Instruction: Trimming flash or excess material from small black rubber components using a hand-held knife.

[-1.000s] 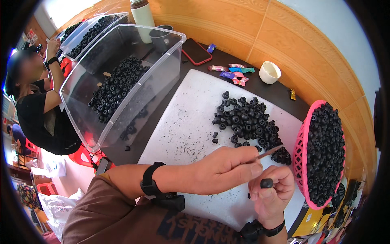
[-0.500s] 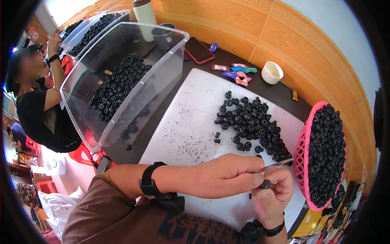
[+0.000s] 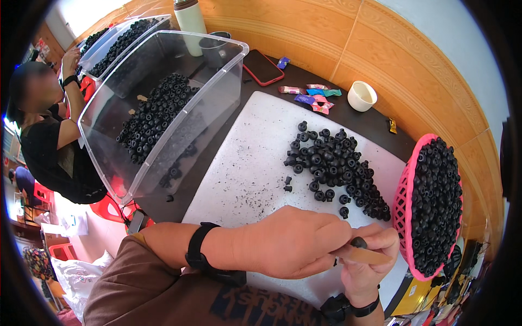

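Thin blade (image 3: 365,255) has swung down since half a second ago: its tip pointed up and right past the right hand; now it lies flat-side up across that hand's fingers. Left hand (image 3: 296,242) is closed round the blade's near end, grip mostly hidden. Right hand (image 3: 370,261) pinches a small black rounded piece (image 3: 358,242), which sits between the two hands just above the blade; can't tell if the edge touches it. Both hands are over the near right part of the white board (image 3: 234,163). Heap of black pieces (image 3: 334,165) lies on the board beyond them, dark crumbs (image 3: 250,187) scattered left. Pink basket (image 3: 402,209), full of black pieces, stands right; clear bin (image 3: 163,144), partly filled with similar pieces, left. Red-edged phone (image 3: 263,68), wrapped sweets (image 3: 312,98) and white cup (image 3: 361,96) at the back.
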The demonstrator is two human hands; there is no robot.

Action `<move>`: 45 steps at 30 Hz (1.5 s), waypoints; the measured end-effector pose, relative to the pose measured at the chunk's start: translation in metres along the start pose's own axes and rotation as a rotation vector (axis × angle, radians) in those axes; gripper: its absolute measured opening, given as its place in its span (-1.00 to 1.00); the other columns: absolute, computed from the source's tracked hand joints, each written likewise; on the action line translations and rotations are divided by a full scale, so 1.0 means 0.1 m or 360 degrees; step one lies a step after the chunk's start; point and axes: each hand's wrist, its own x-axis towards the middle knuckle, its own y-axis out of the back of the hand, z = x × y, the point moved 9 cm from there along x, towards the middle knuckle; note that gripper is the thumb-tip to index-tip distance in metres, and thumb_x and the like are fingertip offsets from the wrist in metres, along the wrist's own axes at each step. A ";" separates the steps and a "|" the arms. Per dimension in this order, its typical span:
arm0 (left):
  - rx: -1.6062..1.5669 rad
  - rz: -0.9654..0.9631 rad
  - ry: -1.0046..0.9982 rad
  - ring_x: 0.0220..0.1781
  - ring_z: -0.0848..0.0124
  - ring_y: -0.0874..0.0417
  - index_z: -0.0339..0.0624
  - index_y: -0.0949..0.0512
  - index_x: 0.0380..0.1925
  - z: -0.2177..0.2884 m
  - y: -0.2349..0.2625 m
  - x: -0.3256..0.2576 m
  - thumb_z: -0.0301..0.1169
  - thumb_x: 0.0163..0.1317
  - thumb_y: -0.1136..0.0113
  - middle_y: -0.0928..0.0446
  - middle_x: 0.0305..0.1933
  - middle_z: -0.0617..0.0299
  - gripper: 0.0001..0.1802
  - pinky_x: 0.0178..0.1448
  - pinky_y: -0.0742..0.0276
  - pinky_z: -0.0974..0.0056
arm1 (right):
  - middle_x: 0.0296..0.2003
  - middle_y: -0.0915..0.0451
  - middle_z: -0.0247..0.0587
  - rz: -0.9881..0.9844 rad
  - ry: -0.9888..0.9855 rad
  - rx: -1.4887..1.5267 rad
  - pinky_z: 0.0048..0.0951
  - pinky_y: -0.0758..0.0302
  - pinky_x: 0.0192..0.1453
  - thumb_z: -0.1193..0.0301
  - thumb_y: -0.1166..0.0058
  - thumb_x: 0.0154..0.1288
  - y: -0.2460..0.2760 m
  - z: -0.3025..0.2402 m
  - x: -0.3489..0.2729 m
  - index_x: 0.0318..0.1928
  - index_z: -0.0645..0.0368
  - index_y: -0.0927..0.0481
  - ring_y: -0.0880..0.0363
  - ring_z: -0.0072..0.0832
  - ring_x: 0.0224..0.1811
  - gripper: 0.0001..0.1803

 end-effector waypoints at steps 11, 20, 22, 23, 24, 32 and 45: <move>0.0271 -0.0031 0.0013 -0.52 0.18 -0.48 -0.22 -0.36 -0.31 0.02 -0.01 -0.02 -0.47 -0.15 -0.19 -0.36 -0.49 0.18 -0.66 -0.56 -0.37 0.20 | -0.48 -0.53 0.01 0.0156 0.0083 -0.0004 -0.57 -0.43 -0.51 0.71 -0.07 0.02 -0.07 -0.11 0.03 -0.48 0.32 -0.42 -0.50 -0.48 -0.52 -0.90; 0.0427 0.0013 -0.0014 -0.56 0.23 -0.48 -0.24 -0.36 -0.32 0.07 0.00 -0.03 -0.42 -0.12 -0.21 -0.34 -0.53 0.19 -0.67 -0.59 -0.36 0.25 | -0.35 -0.49 -0.06 -0.0096 0.0080 -0.0466 -0.53 -0.52 -0.36 0.54 -0.34 -0.11 -0.05 -0.09 -0.03 -0.33 0.16 -0.30 -0.52 -0.47 -0.40 -0.58; 0.0399 0.0003 -0.0003 -0.56 0.23 -0.47 -0.24 -0.36 -0.32 0.07 -0.01 -0.03 -0.42 -0.12 -0.21 -0.34 -0.52 0.19 -0.67 -0.59 -0.36 0.24 | -0.36 -0.50 -0.06 -0.0071 0.0137 -0.0424 -0.54 -0.50 -0.33 0.54 -0.36 -0.15 -0.04 -0.10 -0.04 -0.34 0.16 -0.30 -0.52 -0.49 -0.40 -0.56; 0.0399 0.0003 -0.0003 -0.56 0.23 -0.47 -0.24 -0.36 -0.32 0.06 0.00 -0.03 -0.42 -0.12 -0.21 -0.34 -0.52 0.19 -0.67 -0.59 -0.36 0.24 | -0.36 -0.50 -0.06 -0.0071 0.0137 -0.0423 -0.54 -0.50 -0.33 0.54 -0.36 -0.15 -0.03 -0.11 -0.05 -0.34 0.16 -0.30 -0.52 -0.49 -0.40 -0.56; 0.0386 -0.0009 -0.0006 -0.56 0.22 -0.48 -0.24 -0.36 -0.32 0.06 -0.01 -0.03 -0.42 -0.13 -0.21 -0.34 -0.52 0.19 -0.66 -0.58 -0.36 0.24 | -0.36 -0.50 -0.07 -0.0042 0.0065 -0.0449 -0.56 -0.49 -0.36 0.53 -0.36 -0.14 -0.01 -0.08 -0.06 -0.35 0.17 -0.32 -0.51 -0.50 -0.42 -0.58; 0.0317 -0.0045 0.0047 -0.53 0.19 -0.49 -0.24 -0.34 -0.31 0.02 -0.03 -0.03 -0.43 -0.12 -0.20 -0.36 -0.51 0.16 -0.66 -0.57 -0.37 0.22 | -0.36 -0.49 -0.10 0.0164 -0.0171 -0.0393 -0.63 -0.39 -0.53 0.46 -0.34 -0.09 0.05 -0.03 -0.05 -0.41 0.29 -0.44 -0.46 -0.58 -0.52 -0.69; 0.0039 -0.0252 0.0613 -0.47 -0.05 -0.45 -0.26 -0.31 -0.32 -0.46 -0.28 -0.06 -0.50 0.12 0.05 -0.39 -0.53 -0.01 -0.87 -0.42 -0.38 0.07 | -0.49 -0.56 -0.09 -0.0442 0.0221 -0.0302 -0.51 -0.45 -0.48 0.67 -0.24 -0.13 -0.33 -0.30 -0.06 -0.48 0.27 -0.55 -0.51 -0.40 -0.55 -0.84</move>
